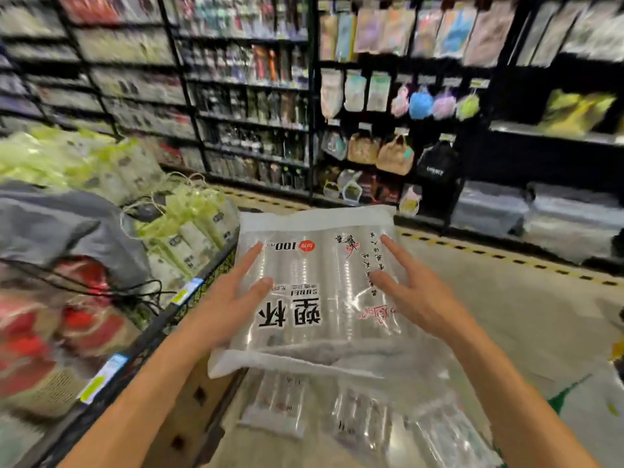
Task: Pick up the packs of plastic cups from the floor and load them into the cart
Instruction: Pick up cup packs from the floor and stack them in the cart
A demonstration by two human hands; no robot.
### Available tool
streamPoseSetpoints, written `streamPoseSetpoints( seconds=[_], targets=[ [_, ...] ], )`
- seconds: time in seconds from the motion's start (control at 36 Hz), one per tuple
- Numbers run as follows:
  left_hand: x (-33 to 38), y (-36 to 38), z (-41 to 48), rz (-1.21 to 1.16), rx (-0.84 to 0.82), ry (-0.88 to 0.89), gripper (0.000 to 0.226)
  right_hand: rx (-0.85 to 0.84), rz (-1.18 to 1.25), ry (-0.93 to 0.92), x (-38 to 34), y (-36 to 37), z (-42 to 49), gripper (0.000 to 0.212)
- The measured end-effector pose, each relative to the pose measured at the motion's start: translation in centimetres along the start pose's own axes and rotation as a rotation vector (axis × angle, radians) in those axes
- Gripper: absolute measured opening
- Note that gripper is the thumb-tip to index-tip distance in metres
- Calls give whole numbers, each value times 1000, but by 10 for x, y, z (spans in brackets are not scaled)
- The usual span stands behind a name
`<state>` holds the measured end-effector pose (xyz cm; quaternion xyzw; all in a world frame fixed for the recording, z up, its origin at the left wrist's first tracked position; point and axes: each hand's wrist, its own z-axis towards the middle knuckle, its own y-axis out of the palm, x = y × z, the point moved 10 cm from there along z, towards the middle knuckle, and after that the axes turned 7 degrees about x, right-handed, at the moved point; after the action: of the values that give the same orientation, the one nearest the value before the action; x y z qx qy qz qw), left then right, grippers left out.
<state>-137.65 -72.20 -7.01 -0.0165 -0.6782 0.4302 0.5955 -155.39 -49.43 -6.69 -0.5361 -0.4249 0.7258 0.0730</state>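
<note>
A clear pack of plastic cups [314,265] with black and red print is held flat at chest height, just right of the cart's rim. My left hand [226,298] grips its left side with fingers spread over the top. My right hand [418,292] grips its right side the same way. More packs of cups [364,420] lie on the floor below, seen partly through the held pack. The cart [199,288], a black mesh-sided one, stands at the left, piled with goods.
In the cart lie green-bowed packets [182,214], a grey cloth [67,224] and red netted items [84,315]. Dark store shelves [250,113] with hanging goods fill the back. A yellow-black striped line [506,258] runs along the grey floor at right.
</note>
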Motion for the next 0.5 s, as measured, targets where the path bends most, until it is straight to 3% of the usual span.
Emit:
streamPoseSetpoints(
  seconds=[0.11, 0.33, 0.5],
  targets=[
    [15, -53, -13, 46, 88, -6, 63, -47, 66, -65, -55, -5, 8, 68],
    [8, -118, -73, 0, 309, -207, 60, -245, 118, -232, -135, 35, 26, 68],
    [-5, -160, -130, -25, 588, -339, 53, -407, 139, -413, -192, 80, 23, 67]
  ],
)
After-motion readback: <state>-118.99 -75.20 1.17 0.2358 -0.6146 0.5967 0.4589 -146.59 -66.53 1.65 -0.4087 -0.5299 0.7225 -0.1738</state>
